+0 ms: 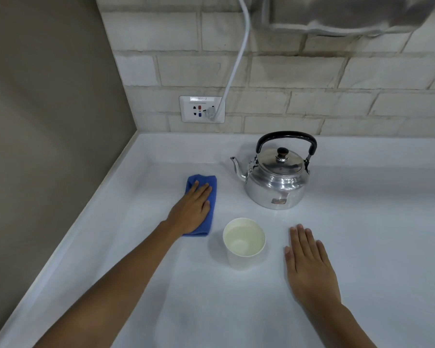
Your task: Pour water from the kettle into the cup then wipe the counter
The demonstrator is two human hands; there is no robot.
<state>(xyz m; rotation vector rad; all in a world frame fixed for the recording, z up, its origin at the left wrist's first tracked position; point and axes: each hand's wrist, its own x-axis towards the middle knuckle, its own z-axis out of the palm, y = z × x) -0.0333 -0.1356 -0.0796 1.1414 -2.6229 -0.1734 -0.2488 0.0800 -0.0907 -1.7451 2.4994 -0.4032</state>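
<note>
My left hand (192,208) lies flat, palm down, fingers together, pressing on the cloth (202,204); not gripping it, just spread on top. The cloth is blue, folded, and flat on the counter (362,247), sticking out past my fingertips and to the right of my palm. My right hand (308,264) is open too, palm flat on the bare counter, fingers together, holding nothing. The cup (244,243) stands upright between my two hands, closer to the left wrist side, apart from both, with water in it. The kettle (276,177) sits beyond the cup, up and between my hands, upright, lid on, black handle raised, spout toward my left hand. On the wall beyond my left hand is an outlet (202,109) with a white cord (239,56) plugged in.
</note>
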